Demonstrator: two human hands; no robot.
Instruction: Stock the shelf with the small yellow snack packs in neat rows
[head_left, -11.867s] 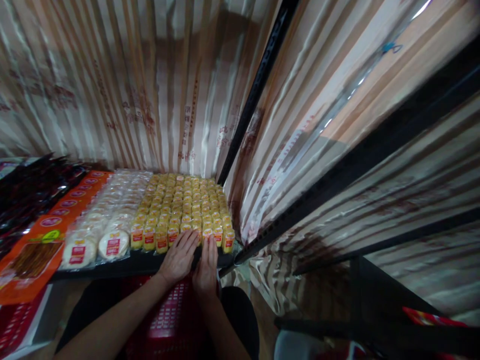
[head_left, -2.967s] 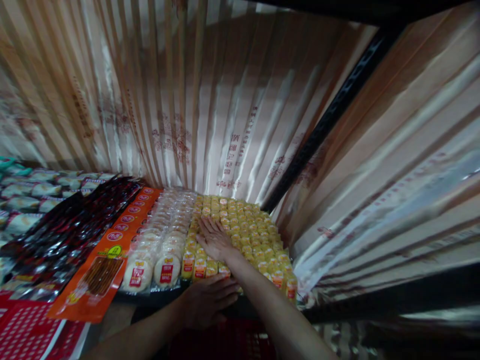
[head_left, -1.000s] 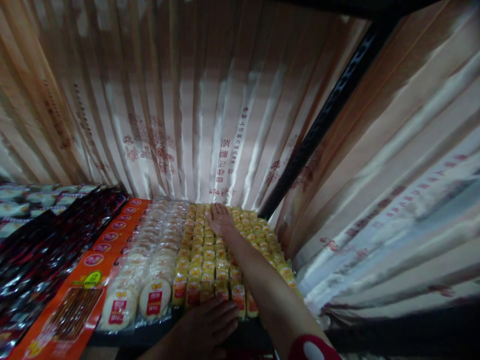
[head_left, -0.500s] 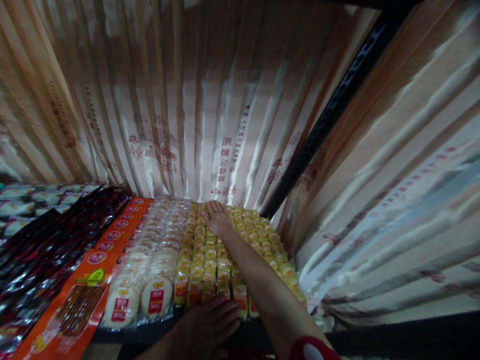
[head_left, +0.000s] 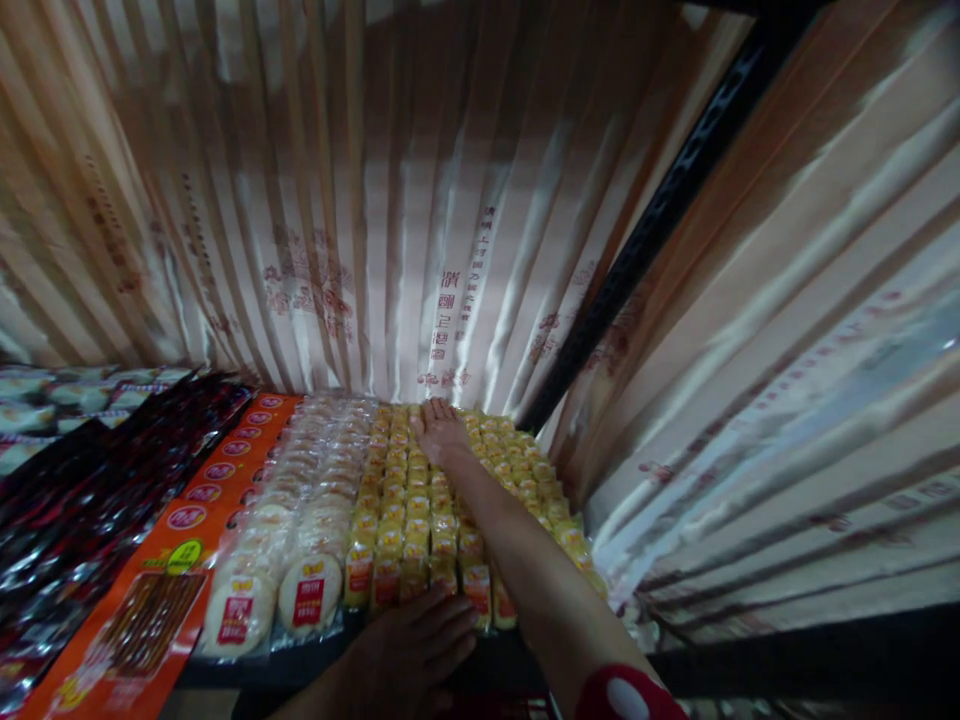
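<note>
Rows of small yellow snack packs [head_left: 409, 510] with red labels fill the right part of a dark shelf. My right hand [head_left: 439, 432] reaches far back and lies flat, fingers stretched out, on the rear rows by the curtain. My left hand [head_left: 409, 645] rests open, fingers spread, against the front row of yellow packs at the shelf's front edge [head_left: 300, 668]. Neither hand holds anything.
Left of the yellow packs lie round white cakes in clear wrap [head_left: 300, 520], then orange packets [head_left: 161, 580] and dark glossy packets [head_left: 82, 490]. A striped satin curtain [head_left: 390, 220] hangs behind and to the right. A black upright post [head_left: 645, 230] stands at the shelf's right.
Over three seconds my right hand slid from the middle of the yellow packs to the back rows. In the last second both hands have barely moved.
</note>
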